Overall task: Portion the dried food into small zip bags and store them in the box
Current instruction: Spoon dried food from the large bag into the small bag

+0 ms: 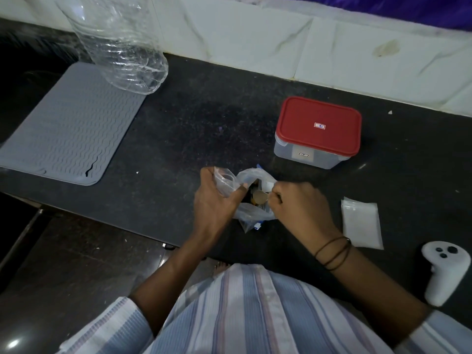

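Grey ribbed mat (69, 126) at the counter's left edge, bare dark counter (204, 118) beyond, left hand (217, 198) pinching a small zip bag (226, 181), right hand (298, 203) gripping a spoon (260, 196) inside the large food bag (251, 212), red-lidded box (318, 132) closed behind, spare zip bags (361, 224) near the right.

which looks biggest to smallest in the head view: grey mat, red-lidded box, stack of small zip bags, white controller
1. grey mat
2. red-lidded box
3 and 4. stack of small zip bags and white controller: they look about alike, and the controller lies nearer the camera, so I leave them unranked.
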Available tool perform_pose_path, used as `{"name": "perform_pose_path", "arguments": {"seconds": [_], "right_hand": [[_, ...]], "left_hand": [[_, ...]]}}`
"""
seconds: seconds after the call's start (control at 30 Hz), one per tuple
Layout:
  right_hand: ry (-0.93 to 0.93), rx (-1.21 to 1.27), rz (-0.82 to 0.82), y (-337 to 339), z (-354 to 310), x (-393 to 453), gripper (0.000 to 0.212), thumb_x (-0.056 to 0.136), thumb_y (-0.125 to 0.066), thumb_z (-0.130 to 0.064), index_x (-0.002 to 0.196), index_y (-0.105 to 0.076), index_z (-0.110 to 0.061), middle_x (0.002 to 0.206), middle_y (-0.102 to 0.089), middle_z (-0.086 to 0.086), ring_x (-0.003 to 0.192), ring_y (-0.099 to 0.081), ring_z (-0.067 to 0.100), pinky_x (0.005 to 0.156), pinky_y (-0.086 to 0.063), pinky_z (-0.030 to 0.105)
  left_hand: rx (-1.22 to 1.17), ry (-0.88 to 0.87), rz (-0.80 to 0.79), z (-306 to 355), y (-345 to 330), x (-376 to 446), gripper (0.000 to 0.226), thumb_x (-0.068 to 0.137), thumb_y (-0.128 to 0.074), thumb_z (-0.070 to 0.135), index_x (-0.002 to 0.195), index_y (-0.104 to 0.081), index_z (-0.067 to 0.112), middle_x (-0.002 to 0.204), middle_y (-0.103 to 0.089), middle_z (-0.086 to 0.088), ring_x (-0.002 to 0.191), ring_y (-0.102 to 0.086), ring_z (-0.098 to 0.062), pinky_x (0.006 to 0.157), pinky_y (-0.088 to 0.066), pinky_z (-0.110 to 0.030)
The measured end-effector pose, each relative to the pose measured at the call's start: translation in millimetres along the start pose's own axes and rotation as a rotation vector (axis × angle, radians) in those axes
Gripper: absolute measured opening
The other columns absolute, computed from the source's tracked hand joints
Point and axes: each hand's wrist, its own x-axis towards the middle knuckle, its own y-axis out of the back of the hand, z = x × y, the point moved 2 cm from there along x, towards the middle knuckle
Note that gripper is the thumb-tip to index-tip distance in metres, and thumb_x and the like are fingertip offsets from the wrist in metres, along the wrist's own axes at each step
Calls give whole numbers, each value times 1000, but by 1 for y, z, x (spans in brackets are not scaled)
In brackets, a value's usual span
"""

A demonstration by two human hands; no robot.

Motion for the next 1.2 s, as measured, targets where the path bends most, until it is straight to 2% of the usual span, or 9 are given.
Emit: {"name": "perform_pose_path", "arguments": {"seconds": [0.17,0.27,0.37,0.6,0.7,0.77,0.87,1.0,1.2], "right_hand": [[36,-126,-7,-8,-12,7,20,99,-50,-30,90,-62,-16,84,-64,3,75,-63,23,57,-36,30],[-14,-50,-44,-12,-9,14,19,98,-51,-28,91,-63,-14,86,-65,6,76,-63,25,57,-40,31],[-63,57,-52,-15,-1,16,19,96,-53,-27,87,-64,-14,85,-67,7,76,-65,27,61,-51,36],[-22,-68,-83,-21,4,10,18,100,-52,-26,108,-63,-15,99,-67,5,86,-65,22,61,-41,29],[-49,34,-70,-26,8,12,19,100,-50,-27,99,-64,-15,90,-66,5,80,-65,22,60,-45,30],[-103,172,-68,-31,16,14,22,100,-50,-26,86,-64,-15,78,-63,1,71,-62,18,56,-42,26],[-144,321,-30,-37,25,9,22,97,-55,-23,80,-65,-13,74,-64,-2,61,-56,7,48,-33,15],[-180,482,77,-40,32,-1,20,94,-58,-20,83,-71,-11,67,-67,-2,55,-61,8,54,-52,30],[-232,639,123,-42,38,-14,17,91,-63,-16,77,-71,-12,59,-66,-2,46,-61,11,50,-56,36]], "left_hand": [[66,129,-73,-4,-9,5,58,73,-82,34,114,-44,23,99,-61,6,86,-62,-9,71,-53,-32],[31,231,-115,-7,-10,9,51,75,-79,27,113,-45,23,102,-62,3,88,-64,-14,74,-58,-39],[-51,291,-142,-4,-12,15,36,81,-71,14,109,-49,20,99,-60,1,89,-62,-16,74,-56,-37],[-315,352,-186,-1,-17,16,31,79,-58,-10,93,-55,18,90,-62,-9,83,-62,-23,70,-55,-40],[-332,313,-192,2,-18,14,32,80,-56,-13,90,-54,17,84,-58,-5,77,-59,-18,64,-52,-32],[-323,308,-183,2,-18,13,32,81,-56,-12,92,-53,18,84,-57,-3,76,-58,-15,62,-52,-29],[-314,317,-160,2,-18,13,32,81,-58,-11,94,-53,18,89,-59,-5,83,-60,-20,72,-56,-42],[-298,320,-141,1,-17,12,32,77,-63,-5,95,-53,19,93,-59,-7,86,-61,-24,81,-57,-56],[-226,252,-126,1,-14,10,33,65,-68,18,93,-52,25,90,-60,-3,83,-63,-21,79,-58,-56]]}}
